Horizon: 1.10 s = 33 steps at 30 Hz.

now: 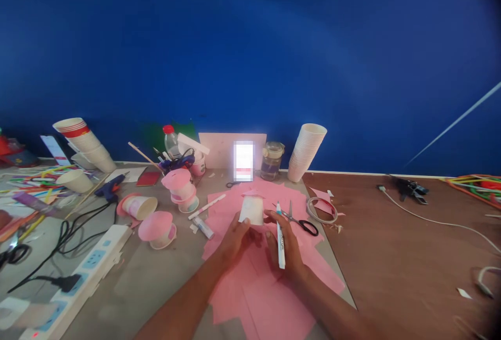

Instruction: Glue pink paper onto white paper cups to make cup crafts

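A white paper cup (252,209) is upside down above pink paper sheets (258,298), its narrower end up. My left hand (238,235) holds it from the left side, fingers closed round its lower part. In my right hand (285,246) lies a white marker (281,246) with a blue-green tip, pointing away from me, between thumb and fingers. The right fingertips are close to the cup's right side; whether they touch it I cannot tell. Black-handled scissors (305,225) lie just right of that hand.
Several pink-topped paper cups (156,227) stand at the left, near a glue stick (203,227) and a pen (207,207). Cup stacks (307,152), a glass jar (273,160) and a lit phone (244,160) line the back. A power strip (92,261) and glue gun (111,187) lie left; a tape roll (321,210) lies right.
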Tool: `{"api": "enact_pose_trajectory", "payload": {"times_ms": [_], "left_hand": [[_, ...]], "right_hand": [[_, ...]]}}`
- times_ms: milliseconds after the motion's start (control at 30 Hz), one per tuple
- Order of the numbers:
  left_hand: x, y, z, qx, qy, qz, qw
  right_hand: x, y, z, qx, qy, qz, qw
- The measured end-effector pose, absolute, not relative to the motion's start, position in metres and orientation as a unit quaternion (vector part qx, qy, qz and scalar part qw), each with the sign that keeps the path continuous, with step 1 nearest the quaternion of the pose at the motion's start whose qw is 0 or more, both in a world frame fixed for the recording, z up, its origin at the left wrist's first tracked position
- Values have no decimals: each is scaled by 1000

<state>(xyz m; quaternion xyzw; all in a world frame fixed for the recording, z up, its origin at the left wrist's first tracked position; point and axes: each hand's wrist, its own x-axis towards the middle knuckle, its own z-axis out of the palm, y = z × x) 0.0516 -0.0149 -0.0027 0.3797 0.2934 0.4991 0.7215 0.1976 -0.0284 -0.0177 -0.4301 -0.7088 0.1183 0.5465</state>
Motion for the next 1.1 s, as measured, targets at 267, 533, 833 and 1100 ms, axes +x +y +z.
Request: {"api": "enact_pose_trajectory", "payload": {"times_ms": [267,533,833,1100], "left_hand": [[51,-15,-7,363,323,497,719],[51,-15,-9,328,330,507,726],[52,-12,5,312,269,529,742],[52,-12,-1,347,260,513,741]], "right_hand": [[198,-29,-14,-420,-725,83,539],[198,-31,-9,-410,-734,77,536],[194,-34,-15,-373,-752,97,536],[193,-37,-13,-344,-776,71,524]]}}
